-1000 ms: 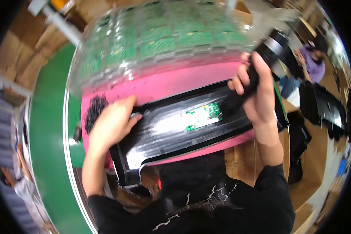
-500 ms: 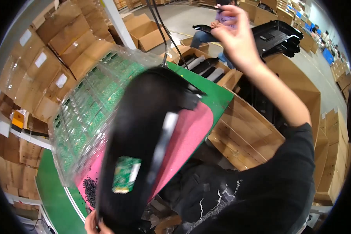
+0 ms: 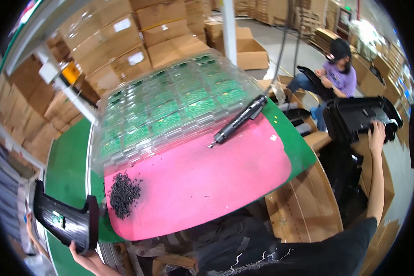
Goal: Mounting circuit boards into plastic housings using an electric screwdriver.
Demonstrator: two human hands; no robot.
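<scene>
At the lower left, my left hand (image 3: 86, 261) grips the lower edge of a long, curved black plastic shell (image 3: 80, 230), its fingers partly hidden behind it. A small green circuit board (image 3: 58, 219) sits inside that shell. Far to the right, my right hand (image 3: 377, 134) has its fingers bent over the edge of a black plastic housing (image 3: 347, 120), which rests above a large carton. Between my hands, a black electric screwdriver (image 3: 240, 120) lies with its tip on the pink mat (image 3: 207, 184). A heap of small black screws (image 3: 123, 195) lies at the mat's left.
Clear plastic trays (image 3: 170, 108) of green circuit boards stand behind the mat on the green table (image 3: 299, 152). A large carton (image 3: 303, 202) flanks the table on the right. A seated co-worker (image 3: 342, 80) handles a black part; another person's arm (image 3: 34, 234) shows far left.
The shell with the circuit board has swung from over the mat to the lower left in my left hand. My right hand has come down onto the black housing. The view has turned.
</scene>
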